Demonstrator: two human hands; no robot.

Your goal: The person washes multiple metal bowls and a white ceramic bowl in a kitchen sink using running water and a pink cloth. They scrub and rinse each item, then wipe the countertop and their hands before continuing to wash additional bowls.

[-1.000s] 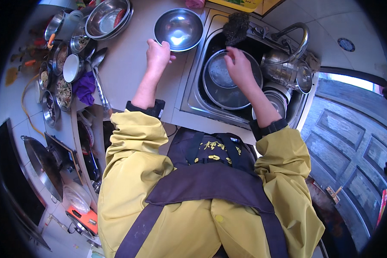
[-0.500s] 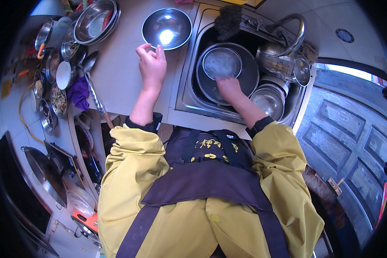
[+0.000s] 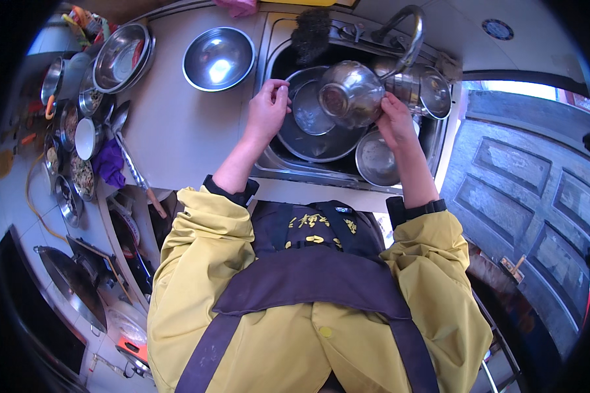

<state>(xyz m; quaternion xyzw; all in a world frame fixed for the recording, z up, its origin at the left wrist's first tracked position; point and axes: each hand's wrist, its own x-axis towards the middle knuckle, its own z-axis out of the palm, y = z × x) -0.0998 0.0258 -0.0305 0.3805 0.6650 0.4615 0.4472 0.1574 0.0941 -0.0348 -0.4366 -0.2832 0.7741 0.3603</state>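
My right hand [image 3: 398, 121] grips the rim of a shiny metal bowl [image 3: 364, 92], tilted so that its underside and base ring show. This bowl is held over the sink [image 3: 266, 160], above a large dark basin [image 3: 321, 150]. Inside the basin lies a smaller round metal bowl [image 3: 308, 114], partly covered by the held one. My left hand [image 3: 270, 108] hovers at the basin's left side, its fingers loosely bent and apart, with nothing visible in them. More metal bowls [image 3: 377, 160] are stacked in the sink's right near corner, below my right hand.
A curved faucet [image 3: 416, 39] arches over the sink, with metal pots [image 3: 432, 92] behind. A dark scrubber [image 3: 310, 34] lies at the back. On the counter stand a metal bowl [image 3: 218, 59], nested bowls [image 3: 121, 59], a purple cloth [image 3: 109, 160] and a long-handled ladle [image 3: 134, 164].
My right hand has left the small bowl in the basin and now holds up another metal bowl. My left hand has moved right, from the counter bowl to the sink. The view has shifted slightly.
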